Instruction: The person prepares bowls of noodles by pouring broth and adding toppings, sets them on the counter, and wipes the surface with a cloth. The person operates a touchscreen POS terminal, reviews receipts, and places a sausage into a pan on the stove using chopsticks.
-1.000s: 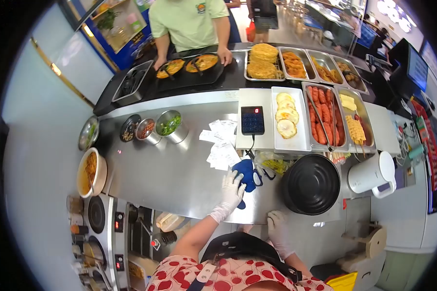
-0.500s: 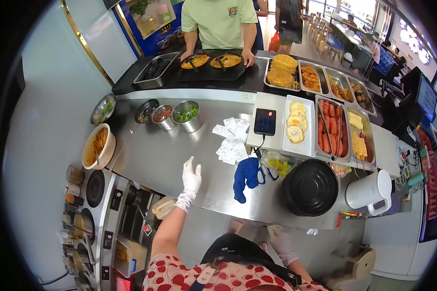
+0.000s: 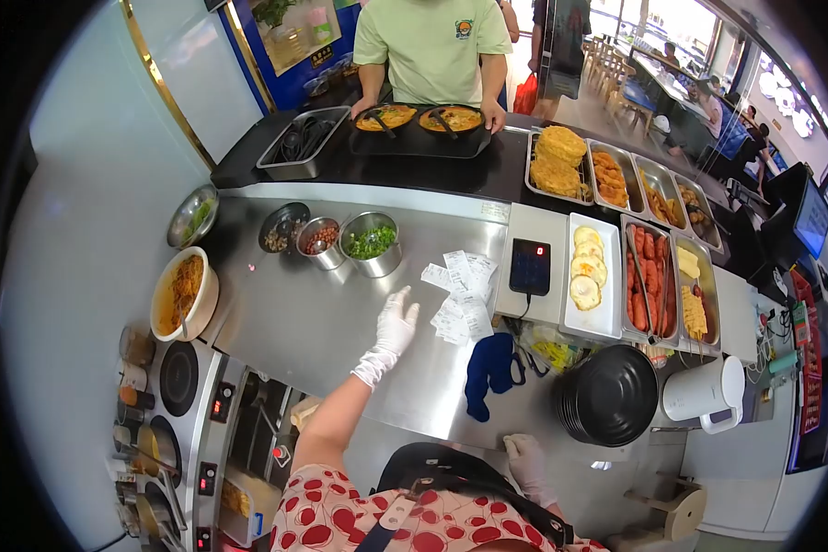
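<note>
Over the steel counter [image 3: 313,313], my gloved left hand [image 3: 396,329] is raised with its fingers apart and nothing in it. It is nearest to a cluster of paper slips [image 3: 465,293], which lie to its right. A dark blue cloth [image 3: 490,373] rests farther right, beside scissors. My gloved right hand [image 3: 527,463] hangs low at the counter's front edge, its fingers curled; whether it holds anything is hidden. Beyond my left hand stand a steel pot of chopped greens [image 3: 371,243] and a smaller one of peanuts [image 3: 321,241].
A person in a green shirt [image 3: 432,55] holds a black tray [image 3: 419,147] with two bowls of food. Stacked black bowls [image 3: 616,394], a white kettle [image 3: 706,391] and trays of sausages [image 3: 649,281] and eggs [image 3: 587,267] stand right; hotplates [image 3: 178,377] are lower left.
My left hand has let go of the blue cloth and moved left and away from it, then forward near the slips. My right hand has stayed low. The camera view has shifted.
</note>
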A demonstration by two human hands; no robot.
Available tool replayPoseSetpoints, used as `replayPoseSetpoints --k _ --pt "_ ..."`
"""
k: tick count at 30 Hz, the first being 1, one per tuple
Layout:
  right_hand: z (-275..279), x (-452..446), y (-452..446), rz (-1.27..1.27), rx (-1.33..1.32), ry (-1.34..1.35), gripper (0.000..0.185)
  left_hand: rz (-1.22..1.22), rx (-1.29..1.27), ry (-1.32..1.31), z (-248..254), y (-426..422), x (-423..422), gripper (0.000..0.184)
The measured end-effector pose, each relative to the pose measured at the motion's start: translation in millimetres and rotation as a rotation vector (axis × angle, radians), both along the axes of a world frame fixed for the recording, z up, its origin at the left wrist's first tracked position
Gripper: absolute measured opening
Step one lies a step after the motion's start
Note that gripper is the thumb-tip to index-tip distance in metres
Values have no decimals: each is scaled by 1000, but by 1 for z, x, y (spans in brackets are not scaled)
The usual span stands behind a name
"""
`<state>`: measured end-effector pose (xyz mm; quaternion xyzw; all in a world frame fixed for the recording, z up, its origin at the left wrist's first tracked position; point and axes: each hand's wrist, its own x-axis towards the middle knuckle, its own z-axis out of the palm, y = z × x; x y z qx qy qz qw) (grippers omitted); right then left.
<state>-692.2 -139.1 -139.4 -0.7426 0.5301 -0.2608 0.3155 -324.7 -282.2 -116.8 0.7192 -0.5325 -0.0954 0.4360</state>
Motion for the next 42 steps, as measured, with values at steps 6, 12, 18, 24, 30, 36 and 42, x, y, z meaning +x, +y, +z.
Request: replayPoseSetpoints --k 6,12,18,24,30,36,42 --pt "13 21 -18 -35 -11 -2 14 -25 30 53 3 -23 4 40" --pt "2 20 -20 -53 17 12 14 3 67 103 -14 -33 16 37" --pt "4 17 -26 -27 43 39 15 46 80 129 -12 -40 29 34" --pt "7 10 -26 -4 47 50 15 46 -31 233 -5 -78 63 26" --pt "-2 -16 -11 -36 76 66 16 64 70 182 111 -173 128 55" --pt "31 -4 -4 -87 182 140 19 -21 -46 17 274 -254 175 83" --pt "13 -1 10 -88 164 74 22 -11 -205 -256 268 -230 121 44"
